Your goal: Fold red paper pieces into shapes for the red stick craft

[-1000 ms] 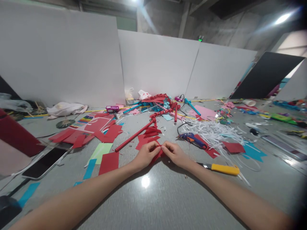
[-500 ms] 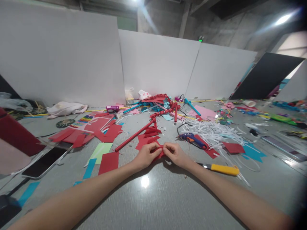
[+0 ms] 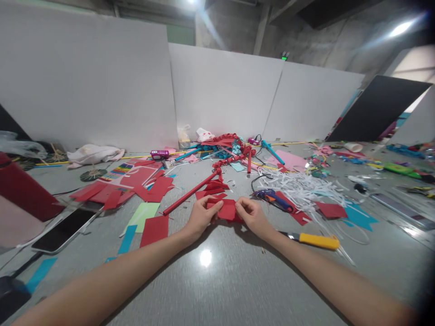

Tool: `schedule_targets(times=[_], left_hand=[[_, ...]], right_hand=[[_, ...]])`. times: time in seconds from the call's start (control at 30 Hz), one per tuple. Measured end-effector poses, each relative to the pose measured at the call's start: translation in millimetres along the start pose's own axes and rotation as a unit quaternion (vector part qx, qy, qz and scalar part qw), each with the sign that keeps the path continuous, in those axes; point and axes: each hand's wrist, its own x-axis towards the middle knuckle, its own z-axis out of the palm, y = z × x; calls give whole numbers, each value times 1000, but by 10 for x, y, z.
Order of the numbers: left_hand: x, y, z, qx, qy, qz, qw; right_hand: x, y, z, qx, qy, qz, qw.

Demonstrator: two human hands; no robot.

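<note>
White panels [image 3: 224, 90] are standing along the far edge of the grey work surface [image 3: 220, 290], and a black board [image 3: 377, 108] is leaning by its far right corner. White paper strips [image 3: 302, 185] are heaping up between that corner and the right hand [image 3: 253, 217]. A red tube [image 3: 190, 192] is lying slantwise beyond the left hand [image 3: 204, 217]. Both hands are grasping: the left is pinching one end of a red paper piece between thumb and fingers, the right is pinching the other. A yellow-handled knife [image 3: 319, 240] is lying beside the right forearm, and a glue gun [image 3: 275, 199] is resting near the strips. Smallest, the red paper piece [image 3: 227, 210] is stretching between the fingertips, well in from the far edge, with more red showing beneath.
</note>
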Motion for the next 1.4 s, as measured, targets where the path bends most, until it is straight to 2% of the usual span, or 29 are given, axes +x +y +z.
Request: schedule_targets(times=[0.13,0.2,0.37,0.6,0.9,1.03,1.1,1.17,1.27,1.4], left_hand=[[-3,4,-17,1,8,30,1000],[-8,1,-18,3,-1,37,999],[-7,-26,-8,13,-12,24,1000],[-6,-65,17,7,-35,9,999],[-3,-66,5,28,-39,11,999],[-18,-46,16,34,-55,15,998],[-34,-22,30,54,-82,26,995],[-54,10,44,86,-133,47,986],[-82,49,55,120,-194,68,971],[-84,46,52,130,-166,71,975]], right_hand=[[-16,-58,-4,9,-120,21,993],[-26,-70,0,13,-156,32,987],[-45,-70,-2,9,-185,34,982],[-46,-82,-17,-69,-218,-36,973],[-69,-88,9,-109,-207,-56,971],[-67,-42,16,-65,-156,-23,985],[-57,-17,16,-31,-113,-8,993],[-45,-2,19,-9,-83,-4,997],[-28,8,31,-15,-74,-7,997],[-18,15,47,-54,-69,-26,996]])
